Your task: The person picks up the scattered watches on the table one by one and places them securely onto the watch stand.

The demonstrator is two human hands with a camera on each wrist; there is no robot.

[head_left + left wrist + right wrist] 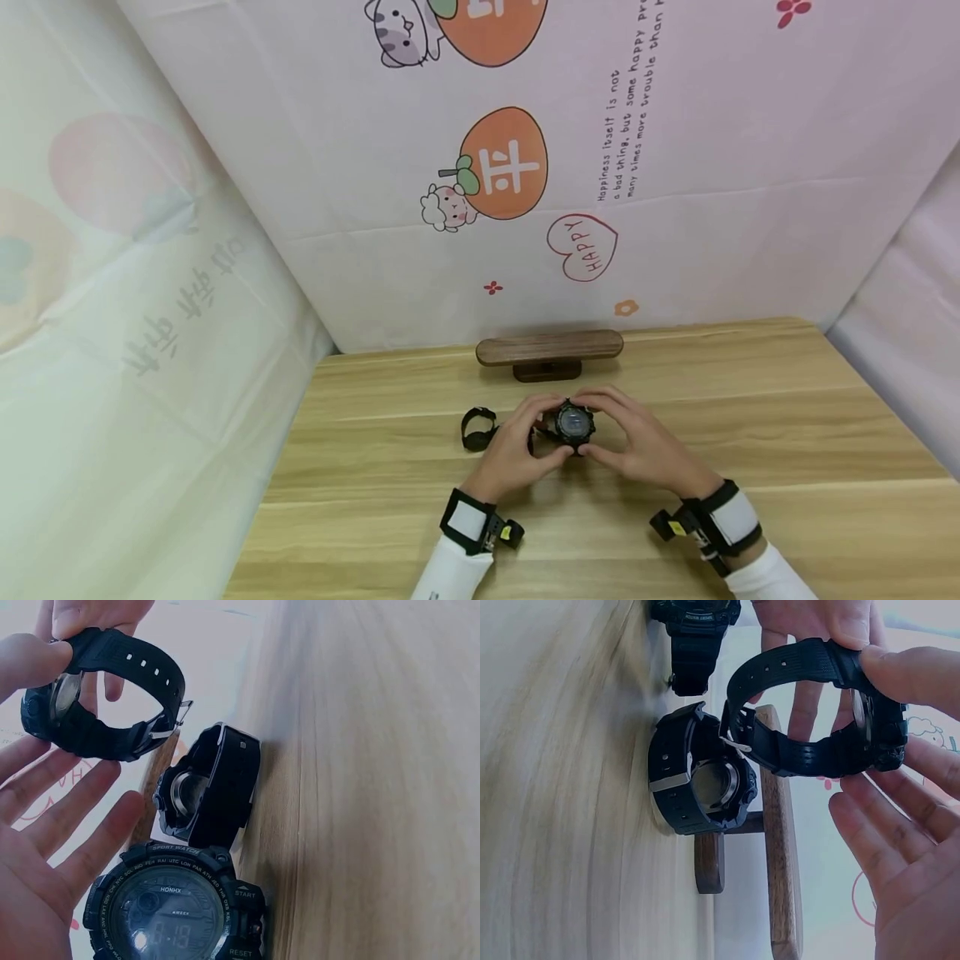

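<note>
Both hands hold one black digital watch (574, 423) above the table, its dial toward the head camera. My left hand (517, 450) pinches it on one side with thumb and fingers; my right hand (641, 437) grips the other side. In the left wrist view the strap (161, 666) of this watch is buckled into a loop. A second black watch (238, 787) stands on the table beyond, its metal back showing. Nearest that camera is a third watch (176, 907) with a large digital dial. In the head view, the left hand partly covers one of the watches.
A dark wooden stand (549, 346) with a rounded bar sits at the back of the wood-grain table (360, 500). Behind it hangs a white printed cloth (712, 167), and more cloth (150, 375) lines the left side.
</note>
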